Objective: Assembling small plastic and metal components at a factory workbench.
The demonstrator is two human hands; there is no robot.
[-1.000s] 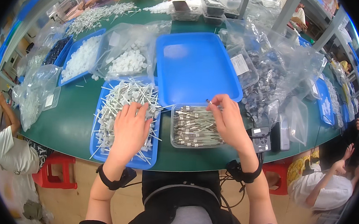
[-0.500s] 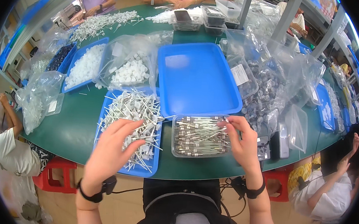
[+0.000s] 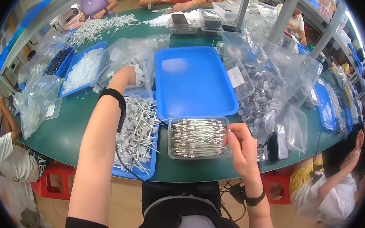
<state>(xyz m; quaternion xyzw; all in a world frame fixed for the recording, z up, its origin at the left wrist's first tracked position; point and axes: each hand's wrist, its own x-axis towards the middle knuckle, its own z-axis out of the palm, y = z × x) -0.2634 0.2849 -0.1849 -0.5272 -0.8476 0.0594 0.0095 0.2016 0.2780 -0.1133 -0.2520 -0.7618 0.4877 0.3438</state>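
My left hand [image 3: 128, 74] reaches into the clear plastic bag holding small white caps [image 3: 139, 72]; its fingers are hidden among the caps. My right hand [image 3: 240, 147] is closed in a pinch at the right side of a clear plastic box [image 3: 170, 151], holding a small stick-like part [image 3: 228, 130] with a dark end. Inside the box lie many thin pale sticks with brown ends [image 3: 198, 136]. Under my left forearm, a blue tray [image 3: 148, 171] is heaped with white sticks with greyish-white caps [image 3: 136, 132].
A large blue tray [image 3: 193, 87] lies mid-table. At left stands a blue tray of white caps [image 3: 83, 71]; at right, clear bags hold grey caps [image 3: 260, 92]. A silver-grey device [image 3: 281, 142] stands near the right edge. Other people sit around the green table [image 3: 74, 119].
My left hand has moved forward from above the tray of white sticks into the bag of white caps. The right hand remains beside the clear box, still pinching.
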